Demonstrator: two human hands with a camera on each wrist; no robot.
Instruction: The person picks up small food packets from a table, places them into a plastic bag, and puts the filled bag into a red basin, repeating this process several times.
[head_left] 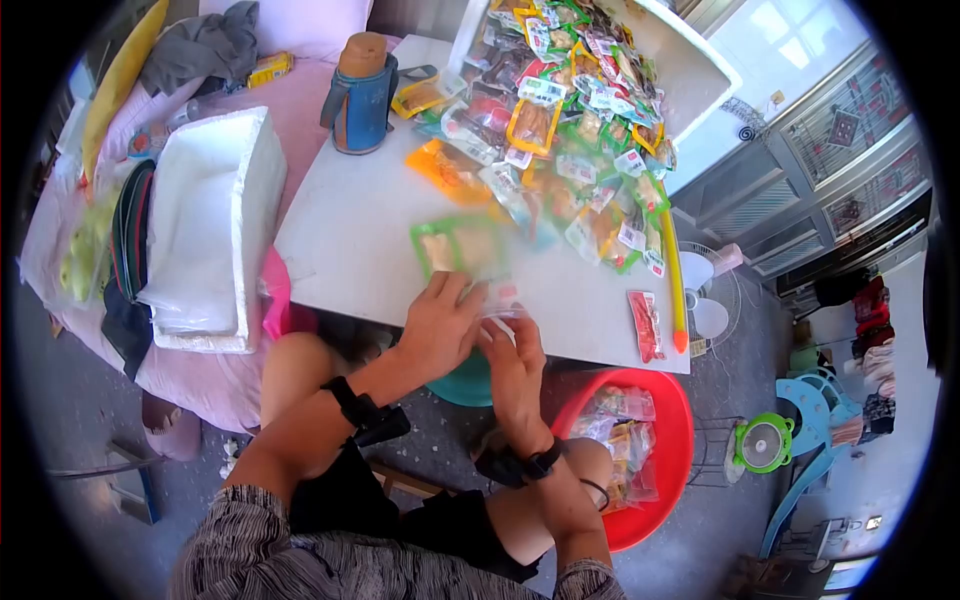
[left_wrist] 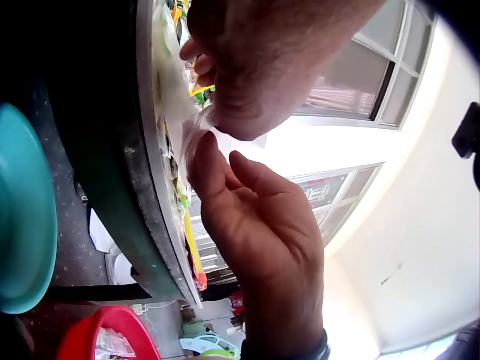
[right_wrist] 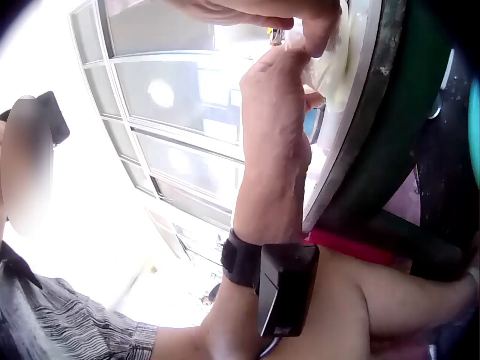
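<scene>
Pinches a clear bag (head_left: pixel 497 302) between left hand (head_left: pixel 440 325) and right hand (head_left: pixel 515 352), fingers of both curled on the film, seemingly to pull its mouth apart. Holds it at the worktop's (head_left: pixel 350 240) near edge, close to the red basin (head_left: pixel 645 525) under the near right corner, probably for dropping filled bags. Has a green packet (head_left: pixel 460 245) just beyond the hands, within reach. Heaps packets (head_left: pixel 570 110) at the worktop's far right, with a bottle (head_left: pixel 362 95) at its far left and a foam box (head_left: pixel 215 220) off its left side.
</scene>
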